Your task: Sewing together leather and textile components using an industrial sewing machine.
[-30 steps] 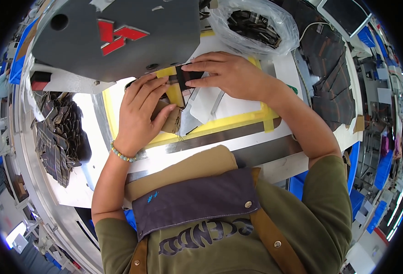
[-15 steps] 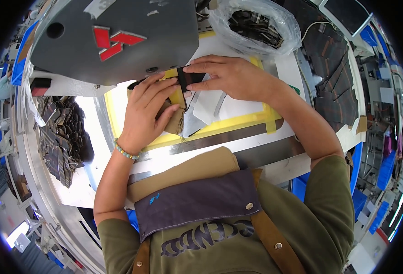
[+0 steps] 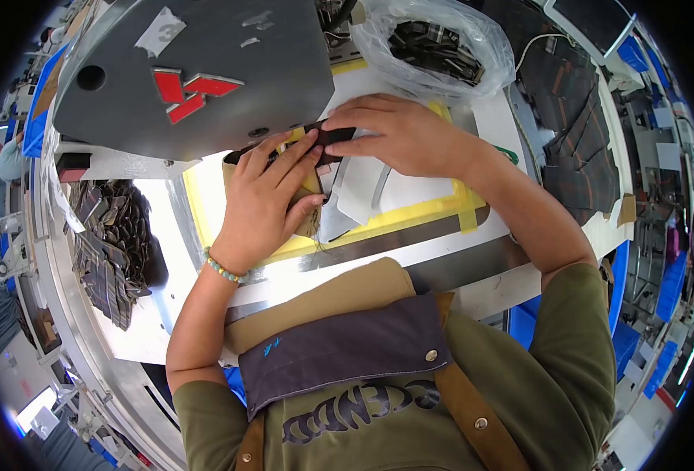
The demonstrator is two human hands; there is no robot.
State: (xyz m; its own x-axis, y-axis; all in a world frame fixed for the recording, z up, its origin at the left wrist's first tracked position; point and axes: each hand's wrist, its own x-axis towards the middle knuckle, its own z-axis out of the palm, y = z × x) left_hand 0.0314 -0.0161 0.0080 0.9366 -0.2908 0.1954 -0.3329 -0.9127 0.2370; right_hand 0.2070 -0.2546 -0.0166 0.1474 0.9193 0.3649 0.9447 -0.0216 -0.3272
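Beneath the grey machine head (image 3: 197, 86), both my hands meet at a dark fabric piece (image 3: 337, 136). My left hand (image 3: 268, 184) lies palm down with its fingers stretched out and slightly spread. Its fingertips rest at the dark fabric's left part and over a yellow piece (image 3: 311, 182). From the right, my right hand (image 3: 413, 137) has the fabric's right end between its thumb and index finger. Loose threads (image 3: 318, 228) hang below the yellow piece. My left hand covers much of a tan piece beneath it. The machine's working point is hidden.
Yellow tape (image 3: 378, 213) borders the white work surface. A clear plastic bag (image 3: 494, 67) of dark pieces stands behind my right hand. Dark striped fabric (image 3: 578, 149) lies at the right. A heap of dark pieces (image 3: 111, 243) sits at the left.
The dark fabric has turned from an upright band to a slanted strip between my hands. My left fingers have spread and reach further over it. The whole view has shifted slightly.
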